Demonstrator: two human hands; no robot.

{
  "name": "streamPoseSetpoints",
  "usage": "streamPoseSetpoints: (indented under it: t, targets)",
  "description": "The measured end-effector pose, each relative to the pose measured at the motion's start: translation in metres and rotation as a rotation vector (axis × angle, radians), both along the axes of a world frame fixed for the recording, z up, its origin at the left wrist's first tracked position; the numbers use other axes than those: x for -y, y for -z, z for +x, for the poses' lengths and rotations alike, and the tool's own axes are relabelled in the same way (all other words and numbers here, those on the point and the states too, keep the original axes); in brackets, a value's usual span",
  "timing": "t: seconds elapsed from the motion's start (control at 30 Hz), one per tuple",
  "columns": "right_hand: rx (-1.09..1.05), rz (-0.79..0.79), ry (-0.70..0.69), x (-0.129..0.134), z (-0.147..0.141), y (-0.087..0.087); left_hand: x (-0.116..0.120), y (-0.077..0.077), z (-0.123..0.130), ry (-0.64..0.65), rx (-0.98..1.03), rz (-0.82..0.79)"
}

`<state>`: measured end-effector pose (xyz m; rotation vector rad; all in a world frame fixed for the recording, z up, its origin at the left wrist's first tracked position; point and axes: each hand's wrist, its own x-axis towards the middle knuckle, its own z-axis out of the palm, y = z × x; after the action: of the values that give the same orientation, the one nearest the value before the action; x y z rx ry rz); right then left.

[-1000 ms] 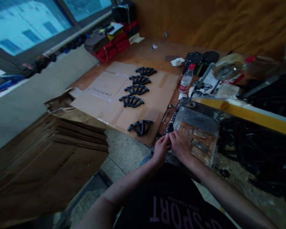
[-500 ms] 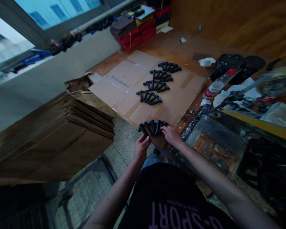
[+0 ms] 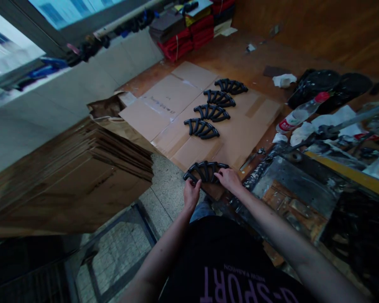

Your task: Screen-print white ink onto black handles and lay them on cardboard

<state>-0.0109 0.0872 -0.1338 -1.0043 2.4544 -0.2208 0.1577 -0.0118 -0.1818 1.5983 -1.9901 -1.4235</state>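
Note:
A black, ribbed, fan-shaped moulded part [image 3: 206, 171] is at the near edge of the flat cardboard sheet [image 3: 230, 136], between my two hands. My left hand [image 3: 192, 192] grips its left end with thumb and fingers. The fingers of my right hand [image 3: 229, 179] are closed on its right end. Farther up the cardboard, several like black parts lie in a slanting row; the nearest of these is a ribbed part [image 3: 202, 128]. What is under the held part is hidden.
A stack of folded cardboard [image 3: 120, 176] stands at left. To the right are a plastic bottle [image 3: 303, 112] with a red cap, crumpled white paper [image 3: 284, 81] and a grimy metal machine [image 3: 298, 185]. Red bundles [image 3: 189, 40] sit at the back.
The held part has spread into a wider, flatter view between my hands, its ribs turned more towards me. My left hand has shifted slightly right. The whole view has also shifted a little.

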Motion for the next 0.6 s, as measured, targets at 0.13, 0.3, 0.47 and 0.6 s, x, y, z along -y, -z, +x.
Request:
streamPoseSetpoints:
  t: [0.13,0.3,0.47,0.6]
  targets:
    - [0.052,-0.03,0.027,0.005,0.001,0.004,0.015,-0.014,-0.011,0.195,0.221,-0.107]
    - [0.214,-0.071,0.054,0.012,0.004,0.001,0.061,-0.03,-0.041,0.412,0.395,-0.215]
    - [0.399,-0.088,0.103,0.019,0.01,0.0,0.094,-0.047,-0.057,0.546,0.521,-0.284]
    - [0.457,-0.131,0.193,0.018,0.016,0.005,0.066,-0.053,-0.043,0.585,0.438,-0.641]
